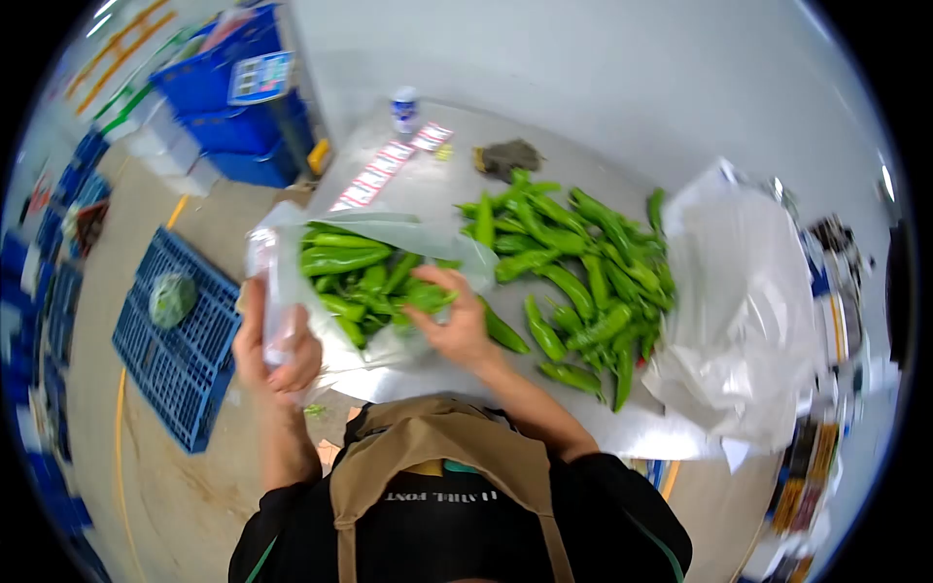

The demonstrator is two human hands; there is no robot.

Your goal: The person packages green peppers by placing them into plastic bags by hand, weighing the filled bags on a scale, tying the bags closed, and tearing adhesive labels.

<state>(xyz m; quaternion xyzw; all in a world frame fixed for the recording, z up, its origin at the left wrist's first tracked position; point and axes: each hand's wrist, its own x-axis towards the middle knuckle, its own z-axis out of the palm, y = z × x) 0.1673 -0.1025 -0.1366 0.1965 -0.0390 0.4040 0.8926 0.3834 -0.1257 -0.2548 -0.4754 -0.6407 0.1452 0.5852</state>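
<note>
Left hand (279, 340) clamped on bag (394, 231); right hand (459, 325) closed around peppers (342, 258), probably light, firm, slick: best gripped mid-body.

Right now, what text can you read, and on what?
None reads for certain:
Shirt: white lettering, too blurred to quote.
Label strip: print too small.
Can: blurred.
Sheet by the blue crates: too blurred.

Blue pallet (183, 374), stacked blue crates (233, 132), small container (405, 110)
</note>
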